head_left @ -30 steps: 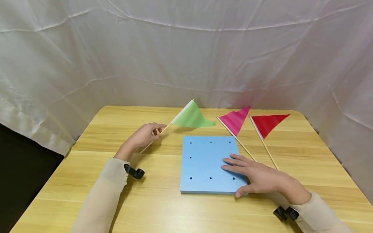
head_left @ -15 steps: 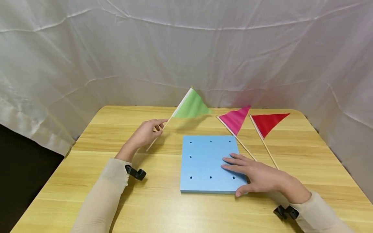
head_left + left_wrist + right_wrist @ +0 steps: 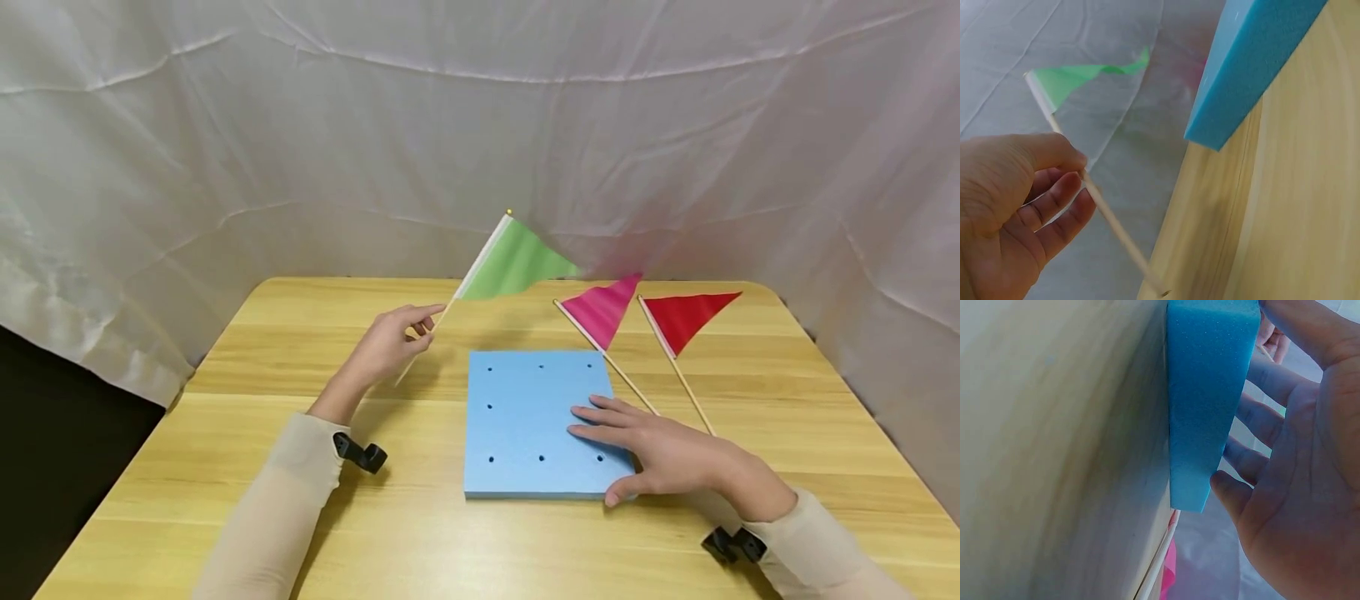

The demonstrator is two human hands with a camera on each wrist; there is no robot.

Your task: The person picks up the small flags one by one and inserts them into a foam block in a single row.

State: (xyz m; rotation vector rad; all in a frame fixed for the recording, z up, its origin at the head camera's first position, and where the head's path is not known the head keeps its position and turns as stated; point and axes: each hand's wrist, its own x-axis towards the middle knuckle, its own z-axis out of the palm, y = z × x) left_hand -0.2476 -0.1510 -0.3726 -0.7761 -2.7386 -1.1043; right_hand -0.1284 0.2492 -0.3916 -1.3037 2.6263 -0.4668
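Note:
My left hand pinches the thin wooden stick of a green pennant flag between thumb and fingers. The flag slants, its cloth up and to the right and its lower stick end down to the left. In the left wrist view the grip on the stick shows plainly. My right hand rests with spread fingers on the right side of a blue foam board, thumb by the front edge. Small holes dot the board along its borders; the hand covers part of the right side.
A magenta pennant flag and a red pennant flag lie behind and right of the board, their sticks running toward my right hand. The wooden table ends at a pale curtain behind. A black area borders the left.
My left hand has raised the green flag off the table and moved slightly right, the flag tilting more upright. My right hand and the board have stayed in place.

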